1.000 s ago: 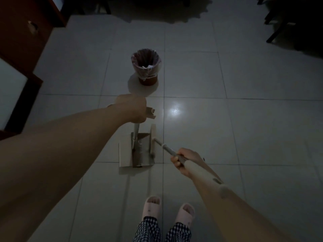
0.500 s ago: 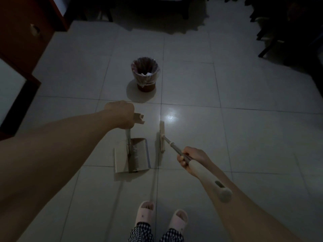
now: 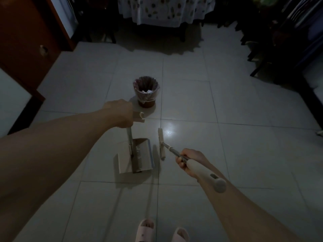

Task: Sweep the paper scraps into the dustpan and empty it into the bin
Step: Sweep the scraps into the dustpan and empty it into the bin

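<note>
A pale tiled floor (image 3: 244, 154) with thin dark grout lines is carrying everything, and a bright patch of light is glinting on it just right of centre. The dustpan (image 3: 134, 158) is sitting on it near the middle, with the broom head (image 3: 161, 144) resting just to its right and the lined bin (image 3: 146, 92) standing farther away. Two pink slippers (image 3: 145, 229) are standing at the near edge.

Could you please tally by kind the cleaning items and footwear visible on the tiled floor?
Long-handled dustpan: 1, its handle gripped by the left hand
Broom: 1, its handle gripped by the right hand
Lined bin: 1
Slippers: 2
Total: 5
</note>
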`<action>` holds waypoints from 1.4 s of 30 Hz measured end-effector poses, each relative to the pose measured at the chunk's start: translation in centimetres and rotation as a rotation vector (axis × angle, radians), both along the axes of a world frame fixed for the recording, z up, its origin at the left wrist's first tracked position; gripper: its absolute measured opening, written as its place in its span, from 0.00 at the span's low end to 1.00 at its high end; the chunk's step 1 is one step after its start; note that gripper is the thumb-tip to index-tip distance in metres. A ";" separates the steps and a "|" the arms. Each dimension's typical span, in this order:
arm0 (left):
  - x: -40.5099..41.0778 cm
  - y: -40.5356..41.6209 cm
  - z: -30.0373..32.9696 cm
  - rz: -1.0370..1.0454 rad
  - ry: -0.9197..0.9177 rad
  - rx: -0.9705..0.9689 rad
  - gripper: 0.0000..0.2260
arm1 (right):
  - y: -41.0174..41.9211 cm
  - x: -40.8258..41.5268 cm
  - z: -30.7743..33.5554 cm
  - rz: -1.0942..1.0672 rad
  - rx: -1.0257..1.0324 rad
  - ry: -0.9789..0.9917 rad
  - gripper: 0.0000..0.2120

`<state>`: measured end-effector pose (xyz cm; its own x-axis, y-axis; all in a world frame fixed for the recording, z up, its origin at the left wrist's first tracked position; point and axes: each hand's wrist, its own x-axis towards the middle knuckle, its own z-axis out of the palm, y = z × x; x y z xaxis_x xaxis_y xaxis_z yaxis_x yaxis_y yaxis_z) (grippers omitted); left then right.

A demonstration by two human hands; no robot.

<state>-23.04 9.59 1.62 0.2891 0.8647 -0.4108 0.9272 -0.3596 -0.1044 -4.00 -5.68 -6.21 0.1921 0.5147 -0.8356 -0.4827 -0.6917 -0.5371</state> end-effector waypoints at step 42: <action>9.5 17.9 16.5 -0.118 0.013 0.421 0.05 | 26.3 10.8 10.2 0.137 0.238 -0.035 0.05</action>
